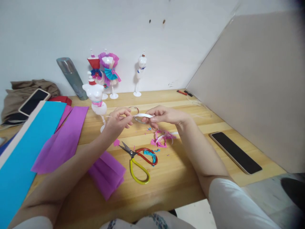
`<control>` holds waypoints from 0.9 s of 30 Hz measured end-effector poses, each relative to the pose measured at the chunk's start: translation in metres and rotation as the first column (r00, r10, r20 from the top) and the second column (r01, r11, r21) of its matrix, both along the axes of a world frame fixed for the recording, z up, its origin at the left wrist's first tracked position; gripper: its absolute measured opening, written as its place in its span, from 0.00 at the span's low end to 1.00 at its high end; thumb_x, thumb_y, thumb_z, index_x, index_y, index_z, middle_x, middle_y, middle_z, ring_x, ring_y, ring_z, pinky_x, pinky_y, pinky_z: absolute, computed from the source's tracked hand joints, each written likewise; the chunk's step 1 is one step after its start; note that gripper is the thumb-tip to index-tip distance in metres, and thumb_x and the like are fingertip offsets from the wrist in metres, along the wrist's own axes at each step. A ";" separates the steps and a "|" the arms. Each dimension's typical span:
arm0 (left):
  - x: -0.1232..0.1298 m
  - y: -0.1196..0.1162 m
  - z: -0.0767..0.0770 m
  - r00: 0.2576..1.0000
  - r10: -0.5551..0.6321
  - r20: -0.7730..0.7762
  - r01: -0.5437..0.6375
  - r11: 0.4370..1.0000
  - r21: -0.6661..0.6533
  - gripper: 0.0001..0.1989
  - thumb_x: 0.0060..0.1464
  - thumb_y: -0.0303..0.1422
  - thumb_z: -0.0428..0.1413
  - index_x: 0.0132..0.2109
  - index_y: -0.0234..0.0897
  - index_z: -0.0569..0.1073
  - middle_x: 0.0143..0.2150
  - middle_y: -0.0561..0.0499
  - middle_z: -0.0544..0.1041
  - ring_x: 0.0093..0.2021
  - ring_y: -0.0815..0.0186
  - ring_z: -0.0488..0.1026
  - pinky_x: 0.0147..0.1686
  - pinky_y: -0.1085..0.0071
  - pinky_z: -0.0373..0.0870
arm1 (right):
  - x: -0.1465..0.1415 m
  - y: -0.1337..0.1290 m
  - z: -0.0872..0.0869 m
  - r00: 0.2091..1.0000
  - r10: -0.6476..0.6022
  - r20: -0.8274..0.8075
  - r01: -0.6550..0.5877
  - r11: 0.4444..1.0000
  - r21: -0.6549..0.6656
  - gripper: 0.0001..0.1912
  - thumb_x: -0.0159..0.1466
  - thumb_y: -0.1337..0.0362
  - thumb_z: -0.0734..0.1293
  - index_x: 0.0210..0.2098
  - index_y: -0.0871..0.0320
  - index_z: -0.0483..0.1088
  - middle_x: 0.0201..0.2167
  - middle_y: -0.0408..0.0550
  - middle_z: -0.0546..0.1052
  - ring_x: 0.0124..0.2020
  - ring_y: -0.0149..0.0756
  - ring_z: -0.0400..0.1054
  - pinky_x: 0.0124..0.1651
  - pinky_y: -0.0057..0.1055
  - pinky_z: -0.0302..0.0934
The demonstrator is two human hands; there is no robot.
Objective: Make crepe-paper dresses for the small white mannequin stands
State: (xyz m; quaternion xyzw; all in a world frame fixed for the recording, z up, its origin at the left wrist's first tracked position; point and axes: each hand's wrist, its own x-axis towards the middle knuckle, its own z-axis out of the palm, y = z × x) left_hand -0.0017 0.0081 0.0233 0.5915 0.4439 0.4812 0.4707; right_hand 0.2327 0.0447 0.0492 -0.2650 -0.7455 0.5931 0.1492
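A narrow roll of white tape [144,115] is gripped between the thumb and fingers of my right hand [164,115], above the middle of the table. Just left of it, my left hand [121,119] is closed in a pinch on what looks like the loose end of this tape. Another thin tape ring [134,109] shows behind the hands, partly hidden. A small white mannequin [93,91] with a pink waist band stands beside my left hand. Below both hands, scissors [132,154] with one red and one yellow handle lie spread apart.
Pink scraps [161,138] and purple crepe paper [108,175] lie near the scissors. Blue paper [35,136] covers the left side. Dressed mannequins [111,73], another mannequin [137,76] and a bottle [72,78] stand along the wall. A phone [234,152] lies right.
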 end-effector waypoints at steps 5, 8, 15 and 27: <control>0.002 -0.006 -0.001 1.000 -0.011 0.009 0.011 1.000 0.017 0.10 0.45 0.36 0.60 0.26 0.35 0.69 0.31 0.53 0.73 0.20 0.76 0.70 0.17 0.79 0.64 | 0.004 -0.002 0.008 0.971 -0.075 0.229 0.022 0.974 0.224 0.14 0.62 0.55 0.68 0.28 0.59 0.68 0.18 0.35 0.65 0.20 0.25 0.59 0.26 0.24 0.53; 0.005 -0.012 0.002 0.999 -0.030 0.025 0.031 0.999 -0.036 0.08 0.45 0.35 0.60 0.27 0.35 0.70 0.28 0.53 0.73 0.20 0.75 0.68 0.17 0.79 0.63 | 0.007 -0.002 0.012 0.957 -0.112 0.267 0.026 0.952 0.305 0.14 0.62 0.55 0.68 0.27 0.59 0.68 0.18 0.35 0.63 0.20 0.25 0.57 0.25 0.24 0.51; 0.002 -0.016 0.012 0.994 -0.070 0.083 0.075 0.996 -0.057 0.10 0.48 0.34 0.59 0.27 0.33 0.68 0.46 0.46 0.78 0.22 0.75 0.73 0.19 0.78 0.65 | 0.006 -0.012 0.022 0.987 -0.157 0.045 0.147 0.975 0.166 0.11 0.56 0.57 0.71 0.34 0.58 0.74 0.22 0.37 0.68 0.22 0.26 0.58 0.26 0.26 0.51; -0.007 -0.006 0.011 0.950 -0.205 0.237 0.239 0.963 -0.124 0.10 0.46 0.34 0.62 0.27 0.34 0.69 0.41 0.45 0.81 0.33 0.63 0.81 0.36 0.69 0.76 | 0.007 0.005 -0.002 0.946 -0.030 -0.323 0.036 0.999 0.014 0.12 0.57 0.62 0.65 0.33 0.65 0.75 0.20 0.42 0.70 0.23 0.29 0.61 0.30 0.28 0.55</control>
